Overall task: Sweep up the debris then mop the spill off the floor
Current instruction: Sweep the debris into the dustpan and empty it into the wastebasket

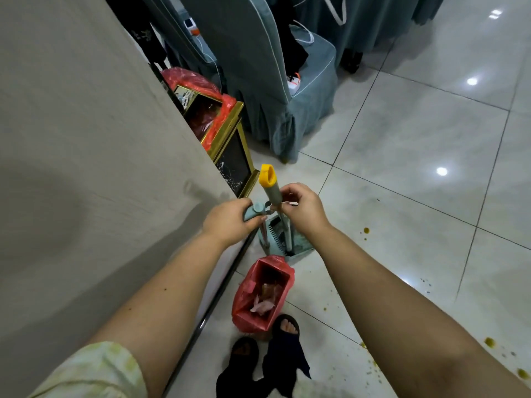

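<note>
At the foot of the wall (86, 139), the left hand (230, 219) clamps its fingers (253, 221) on the dustpan handle (254, 211). The right hand (301, 208) pinches the broom handle (273, 193) just beside it. If they snag while parting, the dustpan (298, 245) could tip near the bin (263, 291). The spill (490, 342) on the floor (402, 139) to the right invites a slip.

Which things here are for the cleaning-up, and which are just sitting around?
For the job: broom in right hand; dustpan, its handle in left hand; brown spill drops; probably the small red-lined bin.
Just sitting around: covered chair; gold-framed bin; white cables on the chair.
</note>
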`<state>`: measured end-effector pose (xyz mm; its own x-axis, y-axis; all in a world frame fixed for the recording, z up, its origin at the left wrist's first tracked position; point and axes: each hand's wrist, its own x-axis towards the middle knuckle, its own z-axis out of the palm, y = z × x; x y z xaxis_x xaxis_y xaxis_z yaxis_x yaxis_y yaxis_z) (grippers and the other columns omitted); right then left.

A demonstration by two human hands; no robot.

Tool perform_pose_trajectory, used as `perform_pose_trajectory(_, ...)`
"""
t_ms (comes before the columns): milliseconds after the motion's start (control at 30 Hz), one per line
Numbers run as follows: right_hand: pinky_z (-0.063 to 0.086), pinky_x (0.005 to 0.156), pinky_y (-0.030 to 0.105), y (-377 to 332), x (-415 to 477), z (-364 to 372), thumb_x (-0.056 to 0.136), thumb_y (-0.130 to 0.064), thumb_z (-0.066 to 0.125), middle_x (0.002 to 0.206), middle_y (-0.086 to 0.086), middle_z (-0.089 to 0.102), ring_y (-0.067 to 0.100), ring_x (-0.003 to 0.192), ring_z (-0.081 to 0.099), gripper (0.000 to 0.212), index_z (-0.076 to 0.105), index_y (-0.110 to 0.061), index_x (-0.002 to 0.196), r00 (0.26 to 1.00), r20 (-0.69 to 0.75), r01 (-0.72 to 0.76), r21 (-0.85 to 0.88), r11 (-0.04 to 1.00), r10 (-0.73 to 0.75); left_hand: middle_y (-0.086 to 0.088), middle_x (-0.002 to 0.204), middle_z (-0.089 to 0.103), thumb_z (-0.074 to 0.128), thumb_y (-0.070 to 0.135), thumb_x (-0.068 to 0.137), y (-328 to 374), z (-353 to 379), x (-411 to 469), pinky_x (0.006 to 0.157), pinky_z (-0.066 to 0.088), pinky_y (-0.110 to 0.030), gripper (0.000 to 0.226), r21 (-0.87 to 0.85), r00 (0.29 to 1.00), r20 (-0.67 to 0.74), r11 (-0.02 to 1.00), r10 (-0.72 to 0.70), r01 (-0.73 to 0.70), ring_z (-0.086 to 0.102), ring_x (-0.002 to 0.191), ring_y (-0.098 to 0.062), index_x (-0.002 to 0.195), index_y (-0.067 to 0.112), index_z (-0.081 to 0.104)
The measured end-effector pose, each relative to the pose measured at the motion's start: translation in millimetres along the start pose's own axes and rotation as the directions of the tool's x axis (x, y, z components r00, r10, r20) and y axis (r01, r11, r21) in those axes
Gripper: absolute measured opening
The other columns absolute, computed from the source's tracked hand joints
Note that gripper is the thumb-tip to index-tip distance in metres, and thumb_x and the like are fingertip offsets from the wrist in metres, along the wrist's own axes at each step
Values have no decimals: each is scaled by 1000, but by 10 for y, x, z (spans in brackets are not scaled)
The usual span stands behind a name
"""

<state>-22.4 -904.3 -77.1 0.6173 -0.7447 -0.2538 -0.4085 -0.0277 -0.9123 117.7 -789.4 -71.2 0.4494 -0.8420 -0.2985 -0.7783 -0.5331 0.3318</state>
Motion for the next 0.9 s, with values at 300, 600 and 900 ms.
perform_pose_trajectory(300, 56, 78, 19, 53, -52, 110, 75, 6, 74, 88, -3, 72, 10, 86, 69, 30, 70, -23, 85, 993, 34, -119, 166, 979, 115, 4, 103, 59, 64, 12, 89, -61, -109, -77, 68, 40, -4, 31, -647, 998, 47, 762, 50, -8, 54, 87, -1, 115, 26, 59)
perform_pose_trajectory(600, 50, 88, 22, 278, -165, 291, 86, 1, 66, 94, -5, 72, 12, 97, 67, 23, 74, -15, 100, 958, -72, -229, 381, 896, 276, 3, 120, 55, 54, 6, 95, -124, -146, -4, 84, 49, -14, 47, -588, 969, 171, 808, 179, -45, 53, 90, -1, 136, 26, 47)
perform_pose_trajectory(900, 49, 98, 28, 634, -261, 501, 83, 11, 62, 119, 1, 62, 16, 113, 57, 52, 60, -16, 126, 946, -109, -266, 280, 922, 306, -3, 134, 50, 46, 1, 97, -100, -128, 70, 92, 44, -11, 55, -542, 937, 231, 834, 262, -100, 51, 113, -8, 146, 24, 36)
